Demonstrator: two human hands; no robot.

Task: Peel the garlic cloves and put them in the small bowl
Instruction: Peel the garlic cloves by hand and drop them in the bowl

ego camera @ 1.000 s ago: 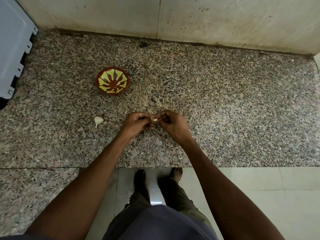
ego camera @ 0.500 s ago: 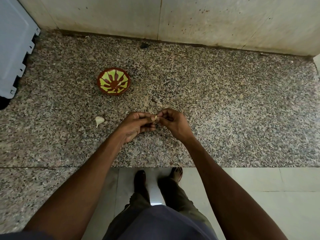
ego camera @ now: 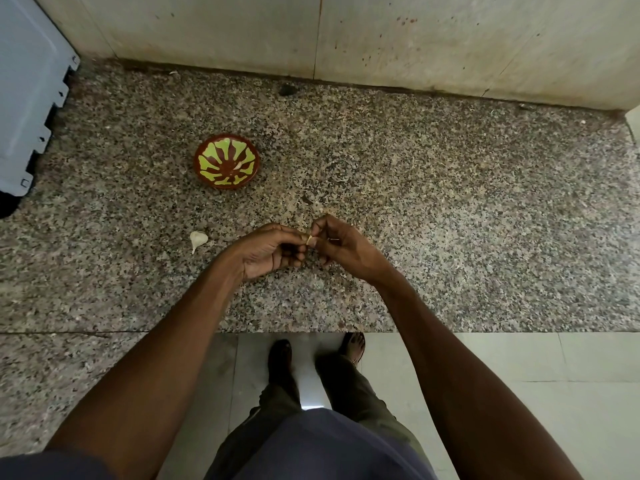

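Note:
Over the speckled granite counter (ego camera: 450, 209), my left hand (ego camera: 268, 252) and my right hand (ego camera: 346, 249) meet fingertip to fingertip and pinch one small pale garlic clove (ego camera: 310, 240) between them. Most of the clove is hidden by my fingers. A small brown bowl (ego camera: 227, 165) with a green pattern sits up and to the left of my hands, with a pale piece (ego camera: 239, 165) lying inside it. A whole unpeeled garlic clove (ego camera: 198, 240) with a pointed tail lies on the counter left of my left hand.
A grey-white appliance (ego camera: 27, 98) stands at the far left edge of the counter. A stained tiled wall (ego camera: 415, 39) closes the back. The counter's front edge runs just below my forearms, and my feet (ego camera: 280, 358) show on the floor tiles beneath.
Both hands stay together on the clove. My fingers have shifted slightly around it, with the right fingertips now raised a little above the left.

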